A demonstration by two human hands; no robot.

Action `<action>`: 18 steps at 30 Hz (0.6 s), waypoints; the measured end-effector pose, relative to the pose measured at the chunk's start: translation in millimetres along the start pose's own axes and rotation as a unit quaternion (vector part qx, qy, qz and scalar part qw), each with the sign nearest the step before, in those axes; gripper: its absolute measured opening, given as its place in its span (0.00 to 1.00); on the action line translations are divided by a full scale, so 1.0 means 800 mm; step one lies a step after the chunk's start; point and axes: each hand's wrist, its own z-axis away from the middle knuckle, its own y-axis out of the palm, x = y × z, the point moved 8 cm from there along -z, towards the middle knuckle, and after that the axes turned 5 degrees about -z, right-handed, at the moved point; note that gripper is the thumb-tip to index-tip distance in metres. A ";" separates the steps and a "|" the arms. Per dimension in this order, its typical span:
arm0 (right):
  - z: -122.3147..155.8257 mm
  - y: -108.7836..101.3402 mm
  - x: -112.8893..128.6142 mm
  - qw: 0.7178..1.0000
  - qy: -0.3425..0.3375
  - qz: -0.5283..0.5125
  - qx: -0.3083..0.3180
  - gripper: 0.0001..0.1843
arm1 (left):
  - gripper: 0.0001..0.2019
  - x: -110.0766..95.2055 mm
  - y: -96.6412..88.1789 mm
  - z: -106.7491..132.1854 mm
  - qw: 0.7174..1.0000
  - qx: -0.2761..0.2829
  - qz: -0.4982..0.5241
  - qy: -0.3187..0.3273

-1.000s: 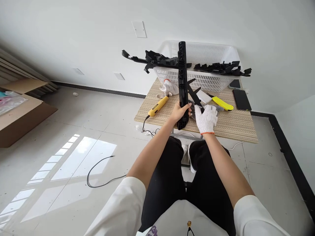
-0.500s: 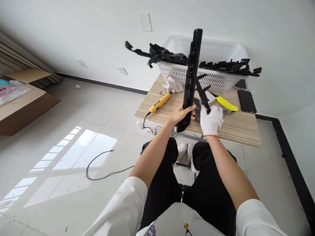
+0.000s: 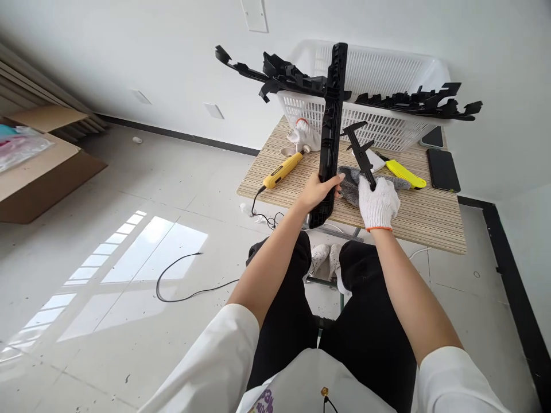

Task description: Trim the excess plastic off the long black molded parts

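Observation:
My bare left hand [image 3: 321, 190] is closed around the lower part of a long black plastic trim piece [image 3: 331, 123], which stands nearly upright over the table. In a white knit glove with an orange cuff, my right hand [image 3: 379, 203] grips a black caliper [image 3: 360, 150]. The caliper's jaws point up and left, spread apart and a little to the right of the trim piece, with a gap between them. Under and between my hands lies a grey cloth [image 3: 350, 189] on the wood-grain table [image 3: 413, 221].
Behind stands a white basket [image 3: 387, 129] with black plastic parts [image 3: 284, 77] jutting past its sides. On the table are a yellow corded tool [image 3: 282, 171], a white glove [image 3: 305, 135], a yellow-handled tool [image 3: 404, 173] and a phone [image 3: 443, 170]. A cardboard box [image 3: 47, 178] sits at left.
My right hand has drawn the caliper slightly right, away from the trim piece, and its jaws show more clearly. The left hand still holds the trim piece; the view has shifted a little.

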 end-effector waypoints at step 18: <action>-0.015 -0.007 0.009 0.990 -0.119 -0.071 0.019 0.25 | 0.16 0.011 0.006 -0.003 0.998 0.024 -0.061 0.018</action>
